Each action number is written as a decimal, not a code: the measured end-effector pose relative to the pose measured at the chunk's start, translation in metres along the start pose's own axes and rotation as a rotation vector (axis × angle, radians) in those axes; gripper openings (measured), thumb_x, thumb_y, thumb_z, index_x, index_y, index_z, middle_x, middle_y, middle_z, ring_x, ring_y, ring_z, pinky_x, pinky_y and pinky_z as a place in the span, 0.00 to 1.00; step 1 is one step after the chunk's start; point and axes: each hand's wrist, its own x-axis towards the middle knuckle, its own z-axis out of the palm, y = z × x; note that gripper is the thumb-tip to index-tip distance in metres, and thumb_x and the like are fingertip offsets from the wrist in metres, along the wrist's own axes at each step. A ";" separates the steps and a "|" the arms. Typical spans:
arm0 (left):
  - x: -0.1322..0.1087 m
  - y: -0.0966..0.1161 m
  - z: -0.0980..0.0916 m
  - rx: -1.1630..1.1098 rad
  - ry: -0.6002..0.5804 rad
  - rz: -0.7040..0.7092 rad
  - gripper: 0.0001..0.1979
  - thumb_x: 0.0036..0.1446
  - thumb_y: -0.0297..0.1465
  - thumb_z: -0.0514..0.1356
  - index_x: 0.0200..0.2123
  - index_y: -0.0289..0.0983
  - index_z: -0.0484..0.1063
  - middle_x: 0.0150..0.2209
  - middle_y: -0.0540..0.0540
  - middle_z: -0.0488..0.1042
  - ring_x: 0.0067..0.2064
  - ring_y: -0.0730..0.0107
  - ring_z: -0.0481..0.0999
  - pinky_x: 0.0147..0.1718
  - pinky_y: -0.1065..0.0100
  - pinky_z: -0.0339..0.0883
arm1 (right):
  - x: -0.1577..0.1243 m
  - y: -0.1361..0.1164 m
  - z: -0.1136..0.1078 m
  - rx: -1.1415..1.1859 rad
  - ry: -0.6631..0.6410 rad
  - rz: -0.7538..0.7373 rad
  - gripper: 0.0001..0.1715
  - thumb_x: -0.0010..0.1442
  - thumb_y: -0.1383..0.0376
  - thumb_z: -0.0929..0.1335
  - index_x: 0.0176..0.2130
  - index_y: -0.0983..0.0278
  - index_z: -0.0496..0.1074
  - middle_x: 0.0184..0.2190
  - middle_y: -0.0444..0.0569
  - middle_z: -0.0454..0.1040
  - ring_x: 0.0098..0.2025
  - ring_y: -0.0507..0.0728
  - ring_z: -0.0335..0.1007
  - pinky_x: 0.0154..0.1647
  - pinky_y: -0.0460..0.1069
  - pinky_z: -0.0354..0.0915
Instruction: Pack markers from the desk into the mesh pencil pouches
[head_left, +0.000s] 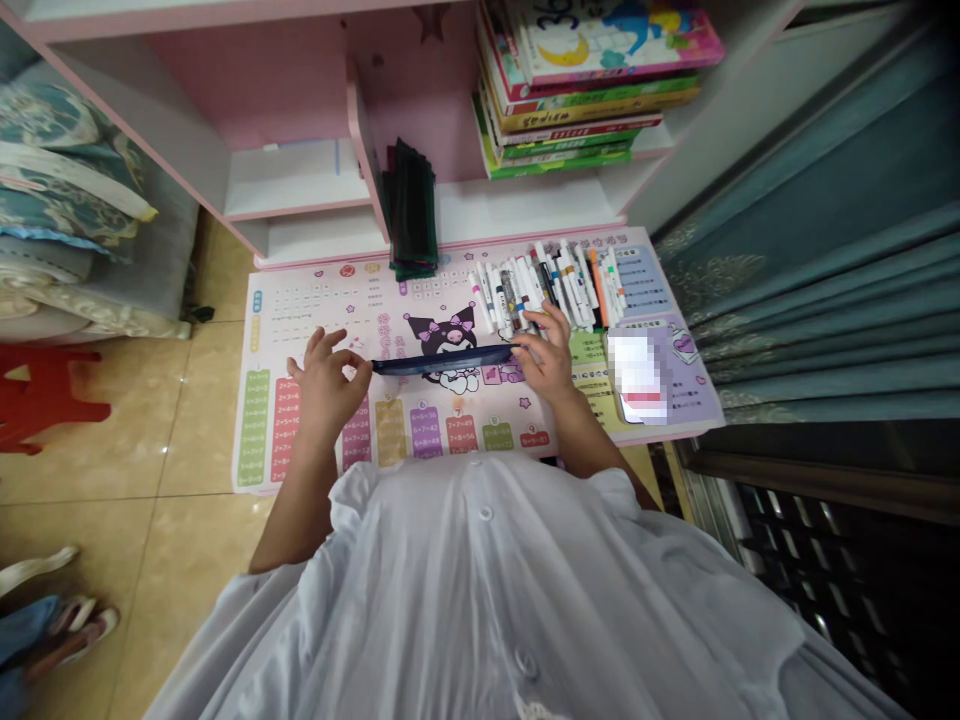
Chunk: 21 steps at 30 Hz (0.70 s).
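A dark blue zip pouch (442, 359) is stretched level between my two hands, seen nearly edge-on above the desk mat (300, 300). My left hand (330, 380) pinches its left end between thumb and index finger, the other fingers raised. At the opposite end, my right hand (547, 360) grips the pouch's right corner, close to the markers. Many white-barrelled markers (517, 295) lie in a row just beyond my right hand. Behind the held pouch, a stack of dark green and black mesh pouches (412, 210) leans at the shelf divider.
A phone (637, 375) lies on the mat at the right. Books (570, 120) are piled on the pink-and-white shelf (300, 185) at the back. A curtain (810, 290) hangs along the right. A red stool (52, 385) and someone's foot (86, 635) are at the left.
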 end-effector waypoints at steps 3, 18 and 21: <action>0.000 -0.001 0.000 0.014 -0.004 -0.006 0.10 0.57 0.36 0.58 0.25 0.40 0.70 0.62 0.43 0.69 0.71 0.43 0.55 0.62 0.24 0.38 | -0.001 0.001 0.001 -0.010 -0.010 0.022 0.19 0.68 0.51 0.62 0.36 0.57 0.74 0.54 0.50 0.70 0.66 0.66 0.58 0.65 0.66 0.60; 0.006 0.048 0.041 0.224 -0.108 0.425 0.09 0.58 0.38 0.63 0.41 0.43 0.80 0.63 0.37 0.67 0.71 0.40 0.52 0.64 0.25 0.32 | 0.001 -0.005 -0.004 -0.005 -0.009 0.028 0.16 0.67 0.52 0.63 0.36 0.57 0.75 0.54 0.50 0.70 0.65 0.67 0.59 0.64 0.67 0.62; 0.009 0.049 0.045 0.216 -0.108 0.445 0.08 0.61 0.36 0.61 0.36 0.43 0.81 0.61 0.40 0.70 0.71 0.43 0.54 0.64 0.25 0.32 | 0.002 -0.009 -0.001 -0.011 0.018 0.000 0.15 0.67 0.53 0.64 0.37 0.57 0.75 0.53 0.50 0.70 0.65 0.67 0.60 0.63 0.66 0.64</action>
